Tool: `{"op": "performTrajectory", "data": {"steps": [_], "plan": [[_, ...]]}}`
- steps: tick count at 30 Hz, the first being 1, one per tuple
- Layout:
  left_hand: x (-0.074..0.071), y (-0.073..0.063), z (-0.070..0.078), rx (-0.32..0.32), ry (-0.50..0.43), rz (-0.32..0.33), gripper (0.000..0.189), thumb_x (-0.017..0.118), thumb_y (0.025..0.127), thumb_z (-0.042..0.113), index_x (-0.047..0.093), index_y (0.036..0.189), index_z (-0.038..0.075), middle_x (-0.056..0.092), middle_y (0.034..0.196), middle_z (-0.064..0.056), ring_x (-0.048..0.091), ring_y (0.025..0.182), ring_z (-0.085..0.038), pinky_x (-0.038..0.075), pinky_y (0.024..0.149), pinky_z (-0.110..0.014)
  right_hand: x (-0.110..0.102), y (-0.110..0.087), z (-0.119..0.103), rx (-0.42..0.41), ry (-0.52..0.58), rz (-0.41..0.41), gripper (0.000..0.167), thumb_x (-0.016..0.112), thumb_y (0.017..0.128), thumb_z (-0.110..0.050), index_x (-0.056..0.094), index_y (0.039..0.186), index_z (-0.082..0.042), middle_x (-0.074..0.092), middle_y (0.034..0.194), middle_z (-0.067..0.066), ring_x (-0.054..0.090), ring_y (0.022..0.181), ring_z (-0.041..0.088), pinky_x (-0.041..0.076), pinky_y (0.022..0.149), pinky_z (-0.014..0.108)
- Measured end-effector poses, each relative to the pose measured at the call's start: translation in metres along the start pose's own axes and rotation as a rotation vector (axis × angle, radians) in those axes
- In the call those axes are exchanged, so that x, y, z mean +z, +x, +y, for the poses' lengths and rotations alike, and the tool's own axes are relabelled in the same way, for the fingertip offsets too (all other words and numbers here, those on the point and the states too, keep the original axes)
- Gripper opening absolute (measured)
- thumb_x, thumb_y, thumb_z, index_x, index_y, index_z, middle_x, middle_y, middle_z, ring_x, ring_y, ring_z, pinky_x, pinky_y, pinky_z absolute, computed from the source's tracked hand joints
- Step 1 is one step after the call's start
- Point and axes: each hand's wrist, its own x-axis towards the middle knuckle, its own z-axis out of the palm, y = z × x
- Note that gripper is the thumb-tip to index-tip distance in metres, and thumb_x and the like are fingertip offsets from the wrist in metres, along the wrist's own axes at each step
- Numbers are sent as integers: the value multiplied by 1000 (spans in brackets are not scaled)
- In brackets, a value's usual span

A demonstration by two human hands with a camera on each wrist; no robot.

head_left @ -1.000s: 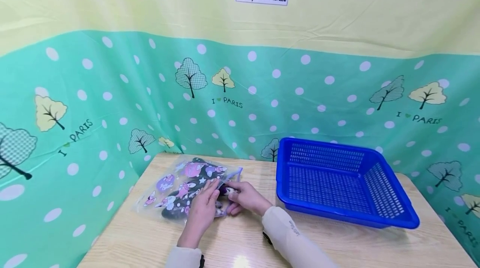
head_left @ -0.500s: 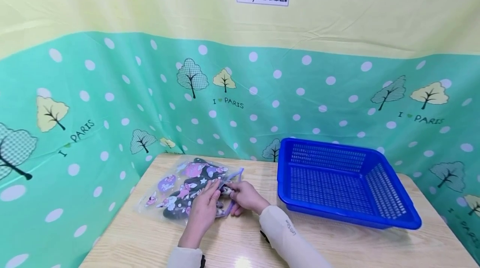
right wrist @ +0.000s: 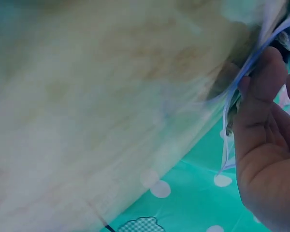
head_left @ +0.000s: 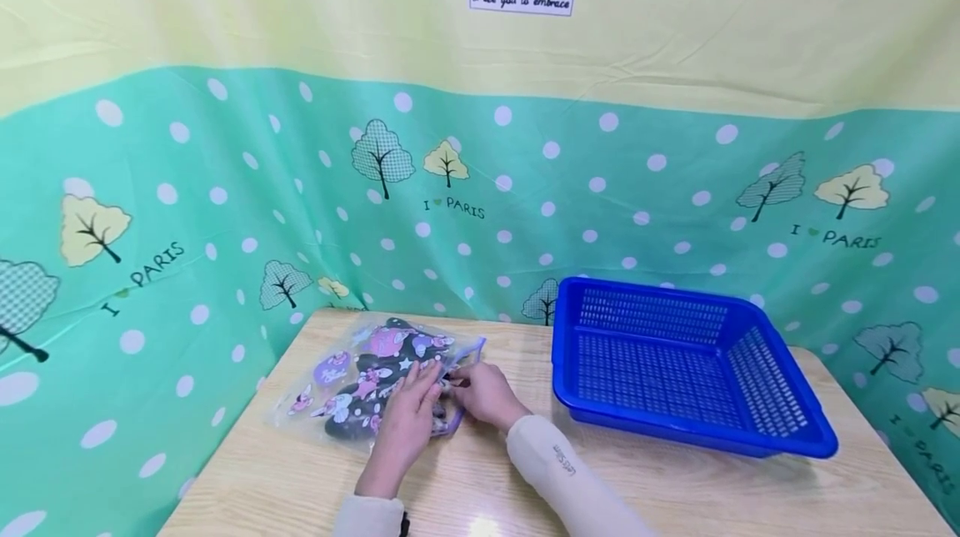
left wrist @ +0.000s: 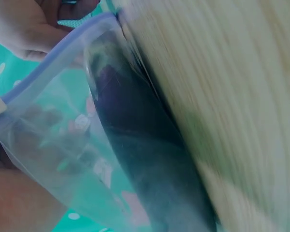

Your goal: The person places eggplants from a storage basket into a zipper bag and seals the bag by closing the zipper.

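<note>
A clear zip bag (head_left: 330,370) printed with pink and purple figures lies on the table in the head view. Several long dark eggplants (left wrist: 145,140) are inside, one with a greenish stem end near the bag's mouth in the left wrist view. My left hand (head_left: 407,414) lies with fingers nearly straight on top of the bag beside its opening. At the purple-edged mouth (right wrist: 238,79), my right hand (head_left: 486,392) has its fingers inside the opening, where thumb and fingers grip the end of an eggplant; the fingertips are partly hidden.
A large blue plastic basket (head_left: 697,430) with a mesh bottom stands on the right of the wooden table (head_left: 495,479). Green and yellow printed cloth (head_left: 585,203) hangs behind and along the left side of the table.
My right hand and forearm have shifted slightly left, with the fingers closer to the bag's opening. The left hand and the basket have stayed where they were.
</note>
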Motion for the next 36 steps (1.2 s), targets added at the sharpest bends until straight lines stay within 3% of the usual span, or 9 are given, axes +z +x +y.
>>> {"op": "performTrajectory", "data": {"steps": [5, 9, 12, 15, 20, 25, 29, 32, 36], "plan": [[4, -5, 0, 68, 175, -100, 37, 56, 103, 14, 61, 139, 5, 48, 148, -20, 29, 144, -47, 16, 118, -62, -8, -9, 1, 107, 13, 94, 22, 64, 92, -4, 76, 110, 1, 75, 96, 10, 66, 80, 20, 56, 72, 35], [9, -10, 0, 108, 271, -170, 38, 61, 101, 16, 63, 136, 4, 51, 144, -25, 30, 141, -52, 20, 115, -66, -11, -16, 3, 129, -61, 160, 31, 62, 95, -9, 71, 124, -1, 73, 110, 15, 69, 100, 32, 56, 88, 46], [12, -13, 3, 107, 342, -198, 43, 66, 97, 19, 61, 138, 4, 50, 145, -26, 24, 143, -55, 16, 115, -68, -13, -21, 1, 54, -157, 76, 41, 63, 95, -11, 64, 135, -6, 61, 136, 19, 58, 123, 39, 49, 101, 54], [15, -17, 5, 94, 423, -251, 54, 70, 93, 25, 58, 141, 4, 41, 152, -26, 14, 145, -55, 9, 115, -70, -10, -28, 0, -19, -282, -58, 46, 63, 94, -12, 62, 140, -12, 50, 149, 17, 47, 134, 44, 45, 103, 61], [17, -22, 9, 55, 512, -347, 69, 74, 88, 33, 52, 147, 4, 22, 160, -29, 2, 147, -55, 2, 115, -71, 2, -37, -1, -82, -512, -166, 46, 64, 93, -17, 63, 139, -14, 50, 151, 10, 48, 133, 45, 50, 94, 64], [14, -23, 14, 27, 537, -379, 70, 74, 89, 35, 51, 148, 7, 18, 161, -30, 0, 148, -53, 1, 115, -70, 6, -41, -3, -88, -585, -177, 46, 61, 95, -21, 61, 140, -14, 50, 151, 9, 49, 133, 42, 49, 97, 59], [9, -26, 19, 41, 511, -370, 72, 78, 84, 34, 54, 145, 5, 29, 157, -31, 12, 147, -53, 4, 115, -71, 4, -42, -3, -94, -579, -174, 45, 59, 97, -22, 60, 141, -13, 51, 150, 8, 48, 134, 41, 48, 100, 58], [3, -33, 20, 110, 499, -349, 63, 82, 81, 31, 63, 133, 1, 47, 146, -30, 32, 142, -49, 9, 113, -73, 2, -43, -2, -91, -566, -180, 45, 59, 97, -20, 60, 142, -13, 51, 150, 9, 48, 134, 40, 47, 101, 57], [-7, -49, 20, 225, 547, -350, 43, 85, 77, 29, 72, 109, 3, 65, 123, -18, 57, 119, -39, 32, 107, -67, -1, -44, -1, -76, -546, -198, 45, 58, 97, -19, 60, 141, -14, 51, 150, 9, 47, 136, 39, 46, 102, 57]]}}
